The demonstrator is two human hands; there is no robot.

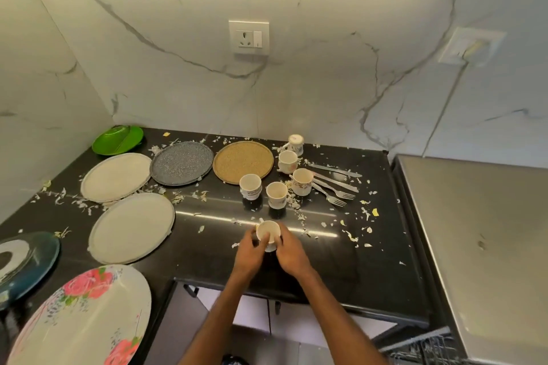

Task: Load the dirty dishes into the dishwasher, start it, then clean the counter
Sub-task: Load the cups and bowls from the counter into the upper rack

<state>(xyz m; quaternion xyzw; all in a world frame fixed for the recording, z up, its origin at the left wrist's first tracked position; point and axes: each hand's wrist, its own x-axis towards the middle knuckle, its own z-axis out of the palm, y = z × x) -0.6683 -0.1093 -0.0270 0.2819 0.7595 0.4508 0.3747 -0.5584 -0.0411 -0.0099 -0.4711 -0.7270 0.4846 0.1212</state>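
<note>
**Item 1, held cup** [268, 233]: white, upright, mouth up, front-centre of the black counter [207, 246], near its front edge. We find it between both hands, gripped from either side. We cannot tell whether its base sits on the counter or just off it.

**Left hand** [248, 249]: fingers curled round the cup's left wall, thumb up by the rim.
**Right hand** [292, 252]: fingers wrapped round the right wall, covering part of the lower body.
Both forearms are bare, enter from the bottom edge and converge on the cup. Wrists approx. level w/ each other.

**Cups, 6 total incl. the held one.**
- Cup 2 [250, 185] and cup 3 [276, 194]: upright, side by side, behind the hands.
- Cup 4 [302, 181]: upright, right of cup 3.
- Cup 5 [287, 160]: upright, further back.
- Cup 6 [295, 144]: rearmost, tipped over.

**Plates, 7, none stacked.**
- Green plate [117, 139], back-left corner.
- Rear cream plate [116, 176].
- Grey speckled plate [181, 162].
- Tan plate [243, 161], just beside cups 2 and 5.
- Front cream plate [132, 228], well left of the hands.
- Teal plate [28, 261], at the left edge.
- Floral plate [83, 317], bottom left.

**Cutlery, 4 pcs, right of cup 4.**
- Rear knife [338, 170].
- Second knife [341, 184].
- Upper fork [347, 194].
- Lower fork [338, 201].

**Misc.**
- Pale scraps [296, 204] are strewn across most of the counter.
- Dishwasher rack [424, 350] shows in part at bottom right, below the counter edge.
</note>
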